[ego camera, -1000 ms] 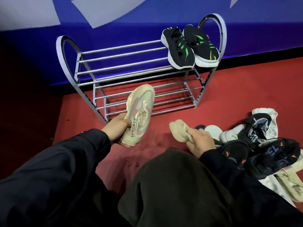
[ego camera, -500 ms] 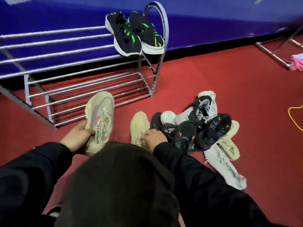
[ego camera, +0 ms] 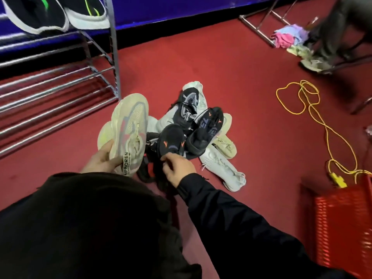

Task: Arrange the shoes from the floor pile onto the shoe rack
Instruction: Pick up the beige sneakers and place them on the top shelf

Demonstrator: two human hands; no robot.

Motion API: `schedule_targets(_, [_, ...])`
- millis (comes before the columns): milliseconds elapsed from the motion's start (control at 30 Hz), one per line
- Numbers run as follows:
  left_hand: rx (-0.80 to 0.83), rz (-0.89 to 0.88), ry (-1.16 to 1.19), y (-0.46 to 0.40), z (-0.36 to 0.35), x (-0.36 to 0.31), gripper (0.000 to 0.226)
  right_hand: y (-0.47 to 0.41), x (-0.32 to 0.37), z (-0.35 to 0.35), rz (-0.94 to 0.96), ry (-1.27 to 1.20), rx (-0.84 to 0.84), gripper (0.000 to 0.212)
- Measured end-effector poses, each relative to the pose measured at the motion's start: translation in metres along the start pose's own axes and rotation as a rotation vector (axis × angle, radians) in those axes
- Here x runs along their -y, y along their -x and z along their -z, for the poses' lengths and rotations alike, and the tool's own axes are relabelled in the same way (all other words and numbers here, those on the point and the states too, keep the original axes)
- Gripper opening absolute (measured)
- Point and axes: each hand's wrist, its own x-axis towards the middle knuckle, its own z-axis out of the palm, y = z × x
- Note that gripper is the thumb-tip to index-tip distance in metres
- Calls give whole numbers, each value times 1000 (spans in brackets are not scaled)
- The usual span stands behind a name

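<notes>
**One cream shoe in hand, its mate sought in the pile**

The left hand (ego camera: 100,160) grips a cream shoe (ego camera: 129,133) by the heel, fingers curled round it, toe pointing to 12 o'clock. The right hand (ego camera: 177,168) reaches into the pile (ego camera: 193,133) on the floor (ego camera: 241,87), fingers curled at the heel of a black shoe (ego camera: 171,141); whether it has a firm hold cannot be told. A second cream toe (ego camera: 103,135) peeks out at 9 o'clock of the held shoe. The rack (ego camera: 114,57) stands at 10 o'clock, with a black-and-green pair (ego camera: 50,15) on its top tier and the lower bars showing no shoes in the part in view.

These look like light mesh trainers: soft uppers that crumple, stiffer soles. The heel collar or the sole edge seems the surest place to take hold; loose laces may snag on neighbours when one shoe is pulled free. On the rack's round bars a shoe would likely sit best laid across two bars.

A yellow cord (ego camera: 310,109) and a red basket (ego camera: 342,218) lie at 3 to 4 o'clock.
</notes>
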Motion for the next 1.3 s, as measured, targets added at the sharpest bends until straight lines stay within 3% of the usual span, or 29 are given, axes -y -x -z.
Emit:
schedule_targets(167, [-13, 25, 108, -23, -28, 8, 52, 0, -46, 32, -289, -190, -297, 13])
schedule_targets(267, [5, 19, 85, -25, -30, 12, 55, -15, -62, 43, -413, -234, -296, 7])
schedule_targets(400, [-88, -26, -26, -30, -21, 21, 59, -32, -56, 40, -403, -237, -320, 7])
schedule_targets(467, [-176, -27, 12, -34, -16, 20, 61, -40, -53, 37, -356, -178, -472, 22])
schedule_targets(533, [-198, -55, 62, -37, -12, 19, 64, -49, -53, 38, -455, -138, -543, 56])
schedule_targets(600, [-199, -65, 82, -38, -12, 15, 65, -60, -59, 37, -707, -469, -463, 95])
schedule_targets(667, [-199, -85, 121, -36, -12, 17, 57, -66, -63, 35, -803, -947, -443, 106])
schedule_targets(700, [-197, -86, 134, -36, -11, 19, 53, -67, -66, 32, -813, -1058, -467, 94])
schedule_targets(767, [-185, -74, 133, -34, -9, 23, 50, -61, -61, 34, -807, -1050, -496, 58])
schedule_targets(833, [-177, -63, 128, -32, -8, 27, 51, -51, -50, 34, -732, -1054, -545, 44])
schedule_targets(1000, [-186, -37, 127, -33, -12, 27, 47, -39, -24, 22, -425, -884, -517, 47])
schedule_targets(1100, [-200, -13, 122, -34, -9, 25, 51, -55, -38, 24, -366, -770, -294, 56])
schedule_targets(1167, [-195, -18, 146, -33, -7, 22, 52, -65, -49, 38, -483, -843, -224, 72])
schedule_targets(1300, [-142, -23, 205, -26, -9, 10, 55, -86, -90, 60, -798, -888, -293, 36])
